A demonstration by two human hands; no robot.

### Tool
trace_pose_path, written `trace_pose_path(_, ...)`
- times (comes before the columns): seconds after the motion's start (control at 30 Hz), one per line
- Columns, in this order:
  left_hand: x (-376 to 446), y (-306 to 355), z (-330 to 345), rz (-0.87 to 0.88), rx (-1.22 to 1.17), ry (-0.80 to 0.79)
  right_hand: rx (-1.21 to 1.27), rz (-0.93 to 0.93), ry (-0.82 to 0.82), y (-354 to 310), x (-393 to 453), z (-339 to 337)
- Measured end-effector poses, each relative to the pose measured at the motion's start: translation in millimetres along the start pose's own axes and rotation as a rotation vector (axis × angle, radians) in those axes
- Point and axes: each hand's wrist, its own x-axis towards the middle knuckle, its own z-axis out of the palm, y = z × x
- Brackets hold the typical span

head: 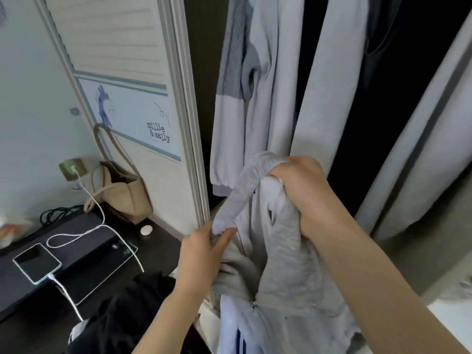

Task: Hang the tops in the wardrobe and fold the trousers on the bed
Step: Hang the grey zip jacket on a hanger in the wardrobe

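A grey garment point(283, 264) with a white lining hangs bunched in front of the open wardrobe point(339, 72). My right hand point(304, 190) grips its upper bunch of cloth. My left hand point(204, 249) pinches the end of its ribbed grey band lower left. Light grey and white tops point(258, 93) hang inside the wardrobe right behind my hands, with dark clothes point(383, 85) further right. A white piece with blue stripes point(237, 330) hangs below the grey garment.
The sliding wardrobe door point(143, 98) with a picture panel stands at the left. A dark desk point(163, 241) holds a beige bag point(122, 192), a phone point(37, 263) on a white charging cable and a laptop. Black clothing point(122, 312) lies at the bottom.
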Motion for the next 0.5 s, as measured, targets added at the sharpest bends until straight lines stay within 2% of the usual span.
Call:
trace_pose_path(0.1, 40, 7, -5, 0.118, 0.205, 0.061, 0.107, -0.157, 0.099, -17, 40, -9)
trace_pose_path(0.17, 69, 11, -15, 0.178, 0.306, 0.081, 0.108, -0.194, 0.105, -26, 68, -17)
trace_pose_path(0.27, 108, 16, -34, 0.135, 0.435, 0.081, 0.035, -0.224, 0.064, -30, 101, -25)
trace_pose_path(0.37, 135, 34, -42, -0.125, 0.245, -0.093, -0.001, -0.225, -0.011, -27, 121, -18)
trace_pose_path(0.43, 148, 51, -36, -0.201, 0.146, -0.274, 0.043, -0.213, -0.067, -26, 133, -9)
trace_pose_path(0.5, 157, 63, -28, -0.266, 0.059, -0.354, 0.067, -0.214, -0.091, -24, 143, -4)
